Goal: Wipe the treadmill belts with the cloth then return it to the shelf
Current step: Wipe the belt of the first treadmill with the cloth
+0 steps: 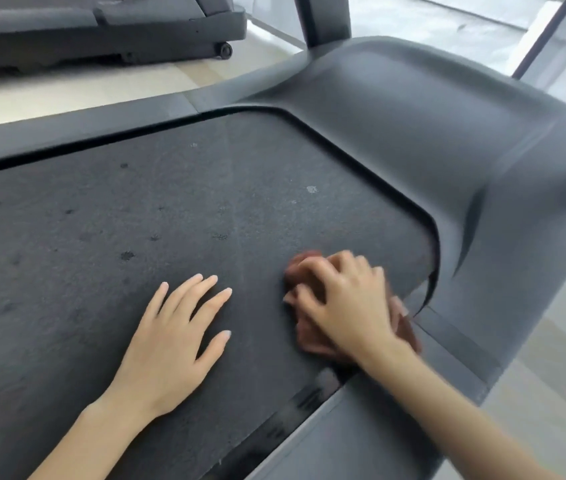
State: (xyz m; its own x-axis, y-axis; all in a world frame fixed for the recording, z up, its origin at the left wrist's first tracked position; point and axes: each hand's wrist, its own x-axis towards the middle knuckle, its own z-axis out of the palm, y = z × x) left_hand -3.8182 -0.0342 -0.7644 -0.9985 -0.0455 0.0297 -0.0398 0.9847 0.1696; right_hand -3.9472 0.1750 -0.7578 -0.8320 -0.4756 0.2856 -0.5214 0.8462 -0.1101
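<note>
Two bare forearms reach in from six o'clock onto the dark grey textured treadmill belt (136,220). At about seven o'clock from the picture's centre, the left hand (170,337) lies flat on the belt, palm down, fingers straight and spread, holding nothing. At five o'clock the right hand (347,306) presses down on a crumpled reddish-brown cloth (312,337), its fingers curled over the bunched fabric and gripping it; hand and cloth are slightly blurred. The cloth lies on the belt close to its right edge, near the curved lip where the belt runs under the smooth dark grey plastic motor cover (430,133), which fills the two-to-three o'clock region. The two hands are apart, with bare belt between them. Small dark spots and a few pale specks dot the belt from nine to twelve o'clock. A grey side rail (67,129) borders the belt at ten o'clock, and another (361,438) runs at five o'clock beneath the right forearm. A dark upright post (323,15) rises from the cover at twelve o'clock. At eleven o'clock, across a strip of pale floor (67,88), stands a second dark treadmill (84,29) with a small wheel at its end.
</note>
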